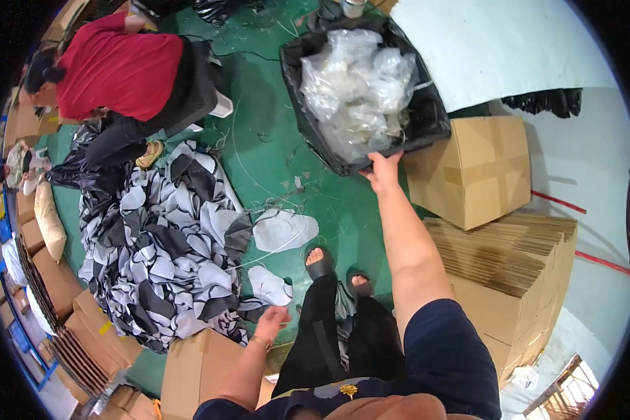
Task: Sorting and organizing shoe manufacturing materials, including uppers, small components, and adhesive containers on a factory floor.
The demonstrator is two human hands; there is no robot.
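Observation:
My right arm reaches forward to a bin lined with a black plastic bag (427, 127). My right hand (383, 172) is closed on the bag's near rim. Crumpled clear plastic bags (357, 80) fill the bin. Held low beside my left leg, my left hand (271, 323) has loosely bent fingers and nothing visible in it. It is nearest to a cardboard box (199, 367) and a grey-white cut piece (269, 285) on the floor. Left of me spreads a large heap of grey and black cut pieces (168, 252).
A person in a red top (122, 66) sits on a stool beyond the heap. At right stand a taped carton (486, 164) and a stack of flattened cardboard (504, 259). Loose strings and another pale piece (285, 229) lie on the green floor (259, 126). Several cartons line the far left.

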